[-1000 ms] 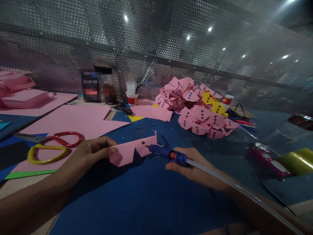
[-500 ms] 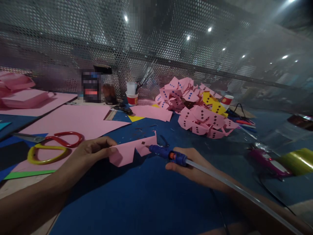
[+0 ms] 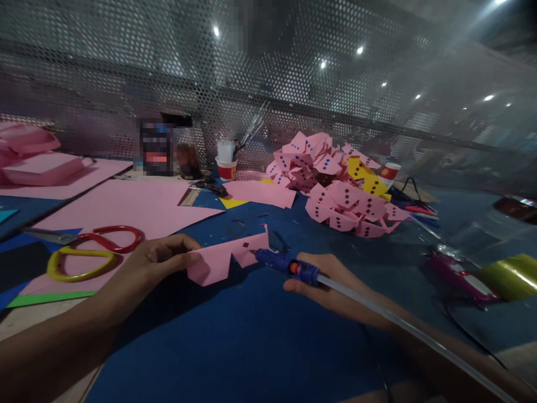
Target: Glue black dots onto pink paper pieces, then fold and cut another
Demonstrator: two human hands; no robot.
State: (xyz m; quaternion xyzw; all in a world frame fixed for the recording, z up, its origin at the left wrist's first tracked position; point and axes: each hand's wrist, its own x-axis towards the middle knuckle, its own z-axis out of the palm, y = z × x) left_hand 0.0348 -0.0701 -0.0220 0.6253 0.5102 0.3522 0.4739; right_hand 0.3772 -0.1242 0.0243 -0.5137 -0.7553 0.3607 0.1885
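Note:
My left hand [image 3: 157, 259] pinches the left end of a pink zigzag-cut paper strip [image 3: 226, 257] and holds it just above the blue table surface [image 3: 251, 341]. My right hand [image 3: 331, 282] grips a blue glue gun [image 3: 289, 264] with a clear glue stick [image 3: 403, 327] trailing back along my forearm. The gun's nozzle touches the right part of the strip, next to a small dark square stuck on the paper.
A heap of pink and yellow dotted paper pieces [image 3: 339, 182] lies beyond. Red and yellow scissors [image 3: 90, 252] rest on a large pink sheet [image 3: 126, 207] at left. Cups [image 3: 226, 159], a magenta glue gun [image 3: 457, 274] and a perforated metal screen [image 3: 293, 84] surround the area.
The glue gun's nozzle has edged slightly up and left against the strip. My left hand and the paper stay where they were.

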